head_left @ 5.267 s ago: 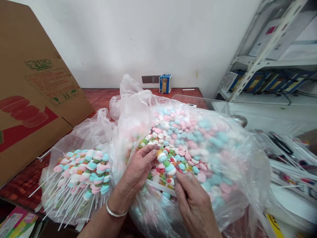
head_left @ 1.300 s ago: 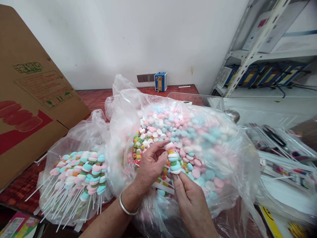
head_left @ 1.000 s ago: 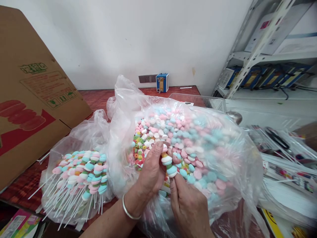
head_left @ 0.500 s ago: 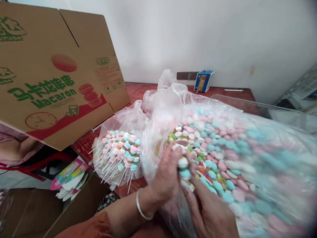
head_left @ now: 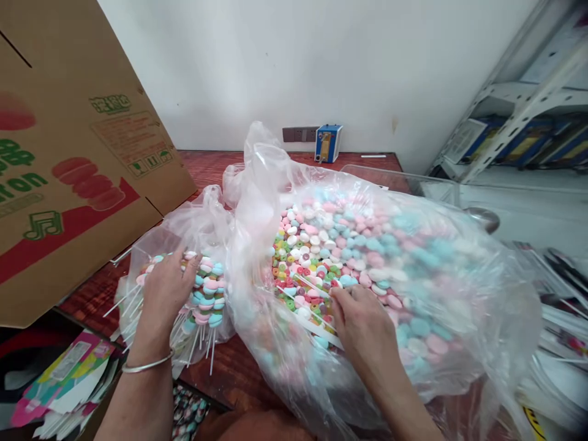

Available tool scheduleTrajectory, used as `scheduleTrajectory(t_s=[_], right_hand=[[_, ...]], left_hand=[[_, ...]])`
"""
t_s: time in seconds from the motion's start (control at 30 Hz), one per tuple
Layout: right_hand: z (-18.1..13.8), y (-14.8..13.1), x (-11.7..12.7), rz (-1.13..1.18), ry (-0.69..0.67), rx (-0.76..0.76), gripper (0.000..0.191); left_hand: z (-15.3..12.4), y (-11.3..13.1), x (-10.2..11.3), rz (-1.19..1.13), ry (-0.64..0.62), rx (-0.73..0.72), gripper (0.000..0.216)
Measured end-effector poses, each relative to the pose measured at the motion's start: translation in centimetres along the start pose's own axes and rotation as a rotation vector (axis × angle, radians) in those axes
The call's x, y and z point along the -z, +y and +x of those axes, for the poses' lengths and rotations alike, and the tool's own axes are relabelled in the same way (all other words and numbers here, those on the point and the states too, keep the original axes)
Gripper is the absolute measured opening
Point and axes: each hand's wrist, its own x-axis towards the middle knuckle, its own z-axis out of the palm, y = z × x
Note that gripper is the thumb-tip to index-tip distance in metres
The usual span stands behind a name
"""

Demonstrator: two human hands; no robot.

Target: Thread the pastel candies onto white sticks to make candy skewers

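Observation:
My left hand (head_left: 168,285) reaches over a clear bag (head_left: 177,223) of candy skewers, pink, blue and white discs threaded on white sticks. Its fingers curl down around a candy skewer (head_left: 190,256) at the top of the pile, partly hidden by the hand. More candy skewers (head_left: 209,300) lie beside it, sticks toward me. Over the large open plastic bag (head_left: 257,214), my right hand (head_left: 365,318) has its fingers pinched at the end of a white stick (head_left: 312,285). Loose pastel candy discs (head_left: 316,236) and small coloured gummy rings (head_left: 291,269) fill this bag.
A printed cardboard box (head_left: 92,184) stands at the left on the red-brown table (head_left: 211,165). At the back is a small blue box (head_left: 328,144) by wall sockets (head_left: 299,134). Colourful printed cards (head_left: 68,380) sit low left. Metal shelving (head_left: 505,128) stands at right.
My hands have separated. The left has carried a candy skewer leftward onto the skewer pile; the right has moved to a white stick in the large bag. The view has turned right.

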Motion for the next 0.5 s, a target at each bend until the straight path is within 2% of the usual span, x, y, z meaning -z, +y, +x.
scheduleTrajectory(t_s=[0.1, 0.17, 0.23, 0.27, 0.33, 0.43, 0.5], right_hand=[[0.8, -0.4, -0.7, -0.025, -0.027, 0.001, 0.014], [0.9, -0.2, -1.0, -0.012, -0.021, 0.008, 0.015], [0.7, 0.1, -1.1, 0.005, -0.015, 0.014, 0.017], [0.6, 0.3, -1.0, 0.034, 0.012, 0.016, 0.017], [0.1, 0.6, -0.5, 0.139, 0.136, 0.028, 0.017], [-0.9, 0.7, 1.1, 0.350, 0.391, 0.072, 0.016], [-1.8, 0.5, 2.2, 0.452, 0.448, 0.149, 0.020]], left_hand=[[-0.7, 1.5, 1.1, -0.162, 0.282, -0.065, 0.044], [-1.7, 3.7, 2.6, -0.349, 0.398, -0.089, 0.038], [-3.0, 6.5, 3.8, -0.589, 0.419, -0.049, 0.031], [-3.8, 8.0, 4.2, -0.739, 0.370, -0.018, 0.028], [-5.1, 10.8, 4.3, -1.015, 0.120, 0.003, 0.026], [-6.9, 14.6, 3.3, -1.378, -0.518, 0.028, 0.042], [-7.9, 16.7, 2.4, -1.595, -0.916, 0.146, 0.052]])
